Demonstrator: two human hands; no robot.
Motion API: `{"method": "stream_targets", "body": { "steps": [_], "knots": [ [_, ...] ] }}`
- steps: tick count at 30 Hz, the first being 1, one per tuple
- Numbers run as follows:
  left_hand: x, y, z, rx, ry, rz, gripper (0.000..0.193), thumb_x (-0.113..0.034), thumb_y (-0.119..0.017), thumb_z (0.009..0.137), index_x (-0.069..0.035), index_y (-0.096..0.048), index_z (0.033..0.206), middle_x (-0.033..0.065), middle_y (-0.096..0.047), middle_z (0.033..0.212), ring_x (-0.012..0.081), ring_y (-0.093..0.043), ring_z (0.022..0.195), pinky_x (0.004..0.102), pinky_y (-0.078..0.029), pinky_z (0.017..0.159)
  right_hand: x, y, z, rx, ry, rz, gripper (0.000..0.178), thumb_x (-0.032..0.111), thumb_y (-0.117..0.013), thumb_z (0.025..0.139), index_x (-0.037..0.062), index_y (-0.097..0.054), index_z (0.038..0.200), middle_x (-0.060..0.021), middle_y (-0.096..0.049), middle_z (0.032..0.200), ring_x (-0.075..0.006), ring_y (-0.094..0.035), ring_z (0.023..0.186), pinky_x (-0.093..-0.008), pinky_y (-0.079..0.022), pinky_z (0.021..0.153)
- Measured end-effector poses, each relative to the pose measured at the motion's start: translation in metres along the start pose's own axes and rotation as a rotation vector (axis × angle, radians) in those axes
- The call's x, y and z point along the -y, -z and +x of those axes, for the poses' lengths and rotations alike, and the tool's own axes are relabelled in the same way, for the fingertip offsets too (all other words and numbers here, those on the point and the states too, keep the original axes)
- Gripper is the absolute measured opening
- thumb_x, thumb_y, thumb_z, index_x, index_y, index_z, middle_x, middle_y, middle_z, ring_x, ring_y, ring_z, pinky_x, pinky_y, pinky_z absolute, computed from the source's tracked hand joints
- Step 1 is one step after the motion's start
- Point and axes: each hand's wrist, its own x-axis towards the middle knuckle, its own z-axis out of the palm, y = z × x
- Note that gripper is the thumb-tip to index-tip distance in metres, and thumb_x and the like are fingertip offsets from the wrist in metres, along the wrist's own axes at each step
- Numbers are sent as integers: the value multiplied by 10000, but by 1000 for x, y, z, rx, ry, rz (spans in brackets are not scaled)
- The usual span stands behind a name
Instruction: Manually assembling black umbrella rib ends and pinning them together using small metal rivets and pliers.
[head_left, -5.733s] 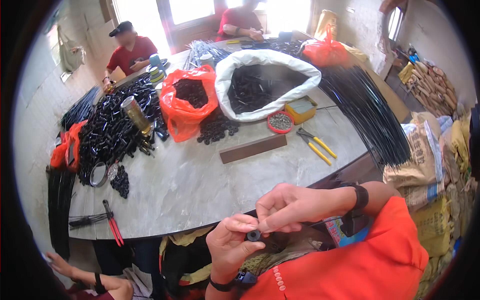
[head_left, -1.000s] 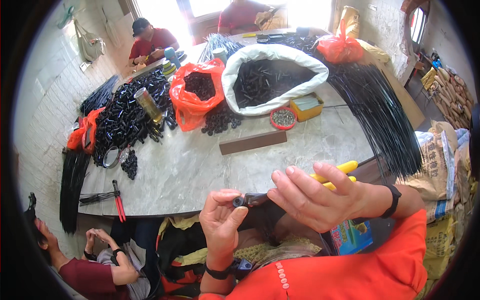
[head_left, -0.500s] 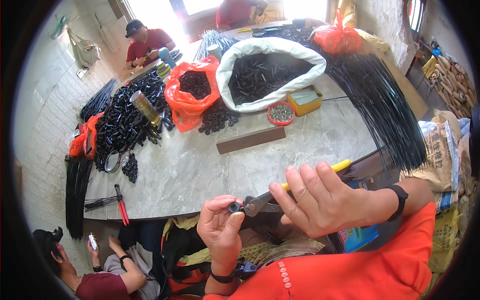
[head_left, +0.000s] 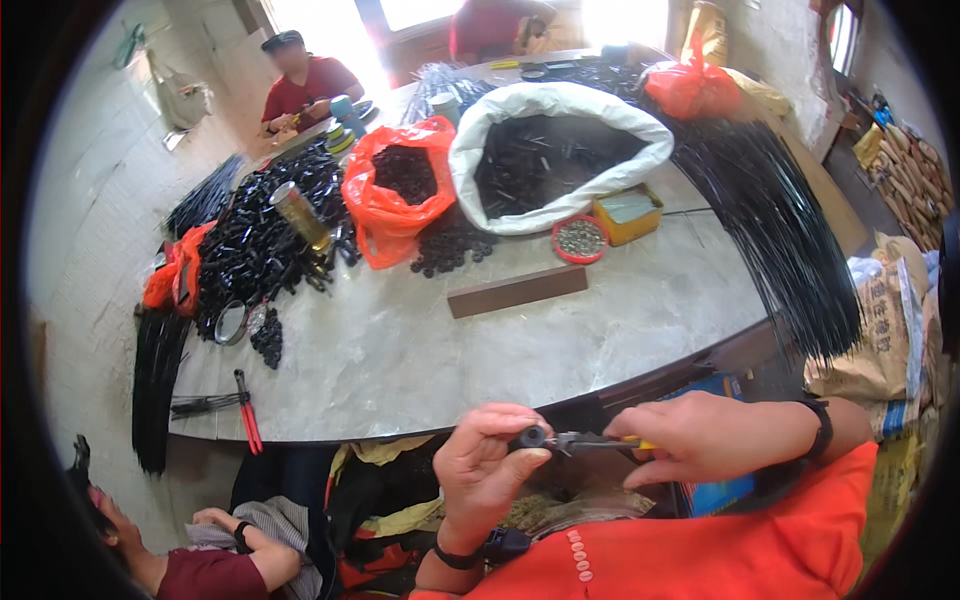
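Note:
My left hand point(head_left: 484, 468) pinches a small black round part with a hole in its middle point(head_left: 530, 437) between thumb and fingertips, just beyond the table's near edge. The jaws of a pair of pliers point(head_left: 575, 442) meet that part's right side; whether they bite on it is too small to tell. Around the pliers' yellow handles closes my right hand point(head_left: 685, 440), its knuckles turned up. The pliers lie almost level, pointing left.
On the grey table point(head_left: 390, 350) stand a white sack of black pieces point(head_left: 655, 150), a red bag point(head_left: 360, 210), a red dish point(head_left: 580, 240) and a brown bar point(head_left: 518, 291). Red-handled pliers point(head_left: 249, 420) lie left. Black strips point(head_left: 790, 230) hang over the right edge. A person point(head_left: 215, 570) sits lower left.
Both my hands have moved right; my right hand has come lower and rolled over, bringing the pliers from a slant to nearly level. The neighbour's hand with a white object has gone from sight.

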Motion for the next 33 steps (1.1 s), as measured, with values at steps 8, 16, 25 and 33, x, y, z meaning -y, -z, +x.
{"method": "stream_targets", "body": {
  "steps": [8, 16, 25, 33],
  "knots": [
    [-3, -5, -2, 72, 26, 70, 296, 140, -675, 832, 70, -567, 1098, 194, -592, 1113, 242, -627, 999, 363, -530, 898, -24, -1, 12, 297, -254, 519, 427, 339, -844, 793, 36, -563, 904, -18, -613, 685, -111, -633, 638, -270, -449, 551],
    [4, -1, 3, -9, 48, 46, 285, 137, -648, 859, 48, -551, 1112, 160, -583, 1109, 224, -618, 1028, 348, -528, 897, -13, -14, 17, -83, -250, 203, 368, 248, -810, 781, 36, -585, 981, -36, -630, 729, -122, -647, 601, -258, -501, 580],
    [7, 0, 1, -72, -5, 108, 262, 120, -648, 874, 55, -548, 1108, 143, -594, 1068, 203, -630, 991, 338, -534, 886, -7, -23, 4, -649, 265, -886, 615, 184, -754, 719, -32, -558, 1260, -156, -597, 1033, -312, -618, 897, -413, -514, 693],
    [5, -5, 4, -16, -36, 149, 295, 128, -675, 844, 64, -561, 1108, 149, -602, 1066, 204, -627, 983, 319, -530, 876, -5, -49, -7, -465, 31, -544, 714, 207, -813, 723, -78, -464, 1277, -176, -576, 968, -317, -606, 825, -412, -512, 671]
  ]
}}
